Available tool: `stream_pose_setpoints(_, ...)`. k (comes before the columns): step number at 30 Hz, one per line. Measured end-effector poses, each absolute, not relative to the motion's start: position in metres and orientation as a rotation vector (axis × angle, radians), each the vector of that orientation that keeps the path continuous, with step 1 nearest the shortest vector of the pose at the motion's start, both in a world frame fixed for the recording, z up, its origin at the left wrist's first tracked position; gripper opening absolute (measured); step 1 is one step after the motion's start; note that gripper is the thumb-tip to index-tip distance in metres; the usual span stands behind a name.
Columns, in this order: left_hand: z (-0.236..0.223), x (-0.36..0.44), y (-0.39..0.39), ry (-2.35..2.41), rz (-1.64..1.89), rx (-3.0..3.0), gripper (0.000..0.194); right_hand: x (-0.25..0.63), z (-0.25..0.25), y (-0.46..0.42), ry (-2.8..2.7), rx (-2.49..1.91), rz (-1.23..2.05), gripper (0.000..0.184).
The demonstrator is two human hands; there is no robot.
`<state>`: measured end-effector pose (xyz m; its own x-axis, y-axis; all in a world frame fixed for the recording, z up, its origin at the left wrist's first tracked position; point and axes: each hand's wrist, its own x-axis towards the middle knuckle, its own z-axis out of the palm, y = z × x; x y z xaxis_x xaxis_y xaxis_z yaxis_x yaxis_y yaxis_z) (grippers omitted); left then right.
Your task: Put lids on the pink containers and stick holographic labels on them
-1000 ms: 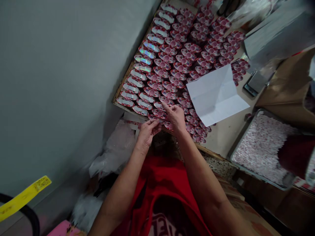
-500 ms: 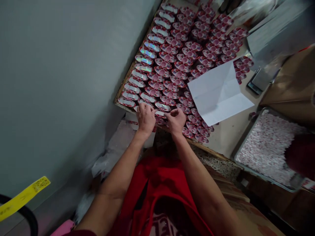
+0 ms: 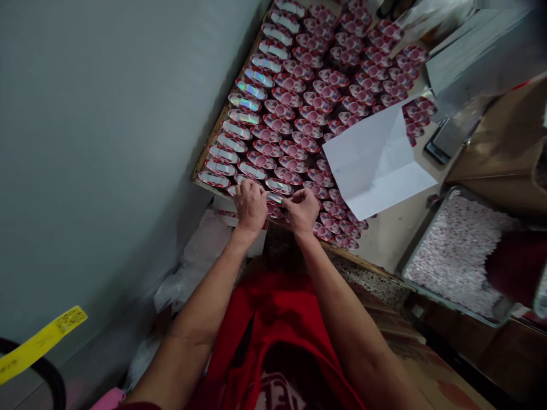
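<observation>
Rows of red-patterned oval pieces (image 3: 265, 148) cover the table, many with a pink round centre. Along the left edge and near corner, several carry a shiny silvery strip (image 3: 252, 171) across the top. Between my hands another shiny strip (image 3: 274, 198) spans an oval piece at the near edge. My left hand (image 3: 251, 206) is closed at its left end, fingers curled down and their tips partly hidden. At the right end, my right hand (image 3: 302, 210) pinches with thumb and forefinger.
A creased white sheet (image 3: 378, 162) lies over ovals on the right. Beyond it are a small dark-edged device (image 3: 440, 142) and a brown carton (image 3: 496, 136). A tray (image 3: 404, 276) of small whitish pieces stands at the right. The grey wall (image 3: 106, 142) rises close on the left.
From below the table edge, my left hand has moved up onto the ovals, and my right hand has drawn slightly down. A shiny strip now shows between them. Over the last half second both barely moved.
</observation>
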<state>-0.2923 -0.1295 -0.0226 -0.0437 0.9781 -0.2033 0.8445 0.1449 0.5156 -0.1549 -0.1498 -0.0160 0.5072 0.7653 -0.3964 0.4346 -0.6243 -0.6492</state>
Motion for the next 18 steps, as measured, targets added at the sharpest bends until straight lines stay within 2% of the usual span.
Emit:
stream_pose_setpoints(11,-0.021,-0.294,-0.13,1.954,0.309,1.802,0.008,-0.15,-0.019,-0.149,-1.067,-2.28,1.003,0.02)
stream_pose_setpoints(14,-0.02,-0.294,-0.129,1.937,0.286,1.842,0.009,-0.146,-0.013,-0.145,-1.129,-2.405,1.003,0.026)
stream_pose_setpoints(18,-0.022,-0.302,-0.121,2.023,0.238,1.855,0.023,-0.139,-0.01,-0.136,-1.325,-2.527,1.068,0.025)
